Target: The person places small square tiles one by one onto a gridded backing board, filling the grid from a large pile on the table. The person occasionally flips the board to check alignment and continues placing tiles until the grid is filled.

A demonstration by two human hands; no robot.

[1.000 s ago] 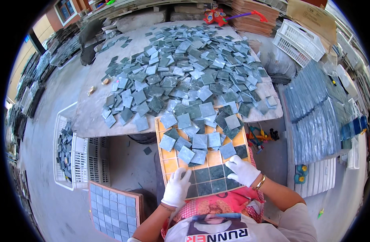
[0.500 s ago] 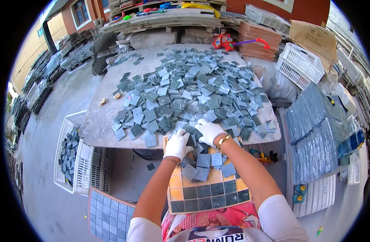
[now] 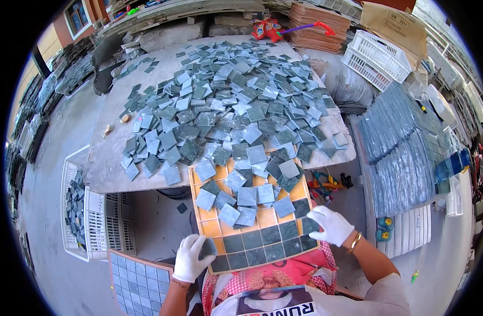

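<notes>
A yellow grid board [image 3: 204,203] rests at my lap with its far end against the table. Its two nearest rows hold dark green square stone tiles [image 3: 271,234], and loose grey-green tiles [image 3: 247,196] lie scattered over its far half. My left hand [image 3: 191,258], in a white glove, is closed on a dark stone tile [image 3: 209,247] at the board's left edge. Also gloved, my right hand [image 3: 331,225] grips a stone tile [image 3: 309,226] between thumb and fingers at the right edge, by the second row.
A large heap of stone tiles [image 3: 225,100] covers the table [image 3: 115,168]. White crates [image 3: 102,224] with tiles stand at left, beside a finished tile panel [image 3: 139,279]. Wrapped tile stacks [image 3: 394,158] fill the right side. A red toy [image 3: 266,27] lies at the table's far edge.
Both hands have drawn back from the heap to the board's near sides, left and right, each now with a tile. More loose tiles lie on the board. The view has shifted.
</notes>
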